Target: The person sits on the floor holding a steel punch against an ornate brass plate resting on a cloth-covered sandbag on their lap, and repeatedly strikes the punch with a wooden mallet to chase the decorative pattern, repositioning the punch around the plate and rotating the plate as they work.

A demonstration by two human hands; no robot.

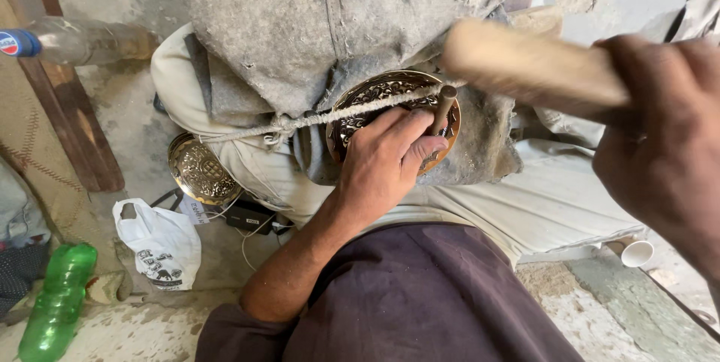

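Note:
An embossed brass plate (379, 90) lies on a grey cloth over my lap, with a taut cord (330, 116) stretched across it. My left hand (386, 159) rests on the plate and pinches a thin metal punch (442, 107) that stands on the plate's right part. Raised at the upper right, my right hand (660, 144) grips a pale wooden mallet (525, 62), blurred, whose head hangs above and to the right of the punch.
A second embossed brass plate (201, 171) lies on the ground at the left. Beside it are a white plastic bag (161, 242), a green bottle (58, 298) and a clear bottle (75, 41). A small white cup (637, 253) stands at the right.

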